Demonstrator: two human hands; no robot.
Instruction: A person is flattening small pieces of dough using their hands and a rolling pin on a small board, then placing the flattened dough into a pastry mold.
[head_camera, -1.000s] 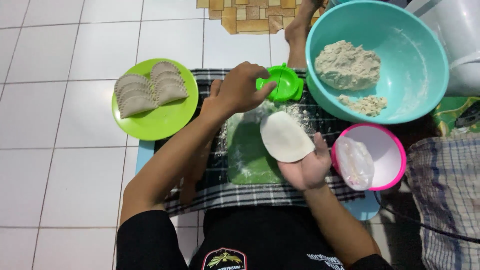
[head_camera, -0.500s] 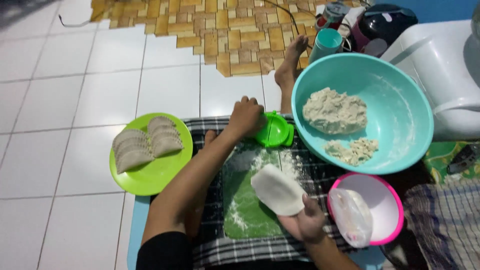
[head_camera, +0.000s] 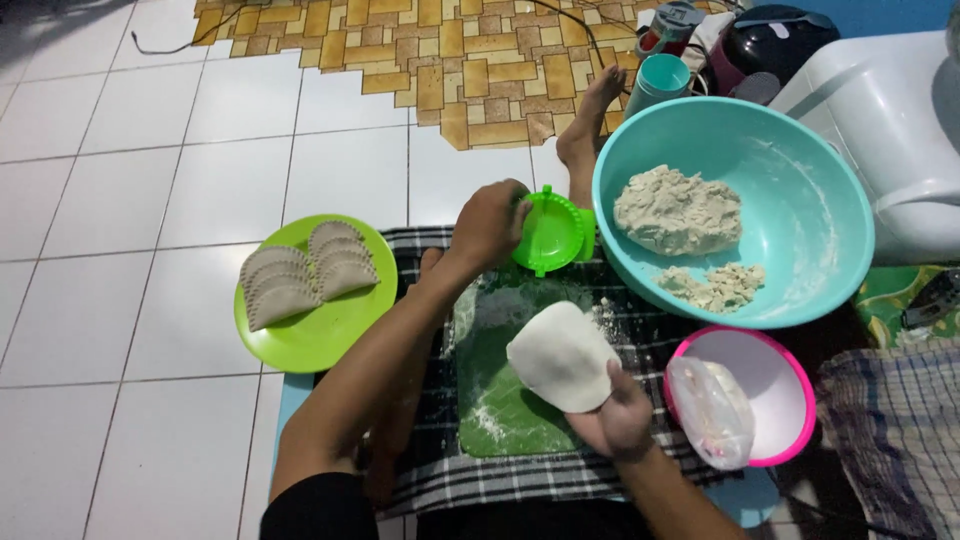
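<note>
A: What sits nearest, at the lower middle of the frame?

B: The right hand (head_camera: 622, 420), cupped palm-up, with a flat round of white dough (head_camera: 562, 357) draped across its fingers. The hand supports the round from below and does not pinch it. It hovers over a green floured mat (head_camera: 500, 400) laid on a black-and-white checked cloth (head_camera: 440, 470) on the tiled floor.

A: How would that round handle?

B: Probably light, soft and floppy, easy to tear or stretch. It seems best carried flat on open fingers or lifted by its edge.

A: And the left hand?

B: The left hand (head_camera: 487, 222) is higher up, at mid frame. Its fingers are closed on the rim of a green hinged dumpling press (head_camera: 548, 232), which lies open beside the teal bowl (head_camera: 800, 290).

A: Any packages?

B: One clear plastic bag (head_camera: 712, 410) with white contents lies in a pink-rimmed bowl (head_camera: 775, 375) at lower right. No label can be made out on it.

A: What lies further off?

B: On the left, a lime green plate (head_camera: 300, 345) holds crimped half-moon dumplings (head_camera: 305, 270). In the teal bowl sits a lump of dough (head_camera: 676, 210), with crumbs beside it. A teal cup (head_camera: 660, 80) stands at the upper right.
</note>
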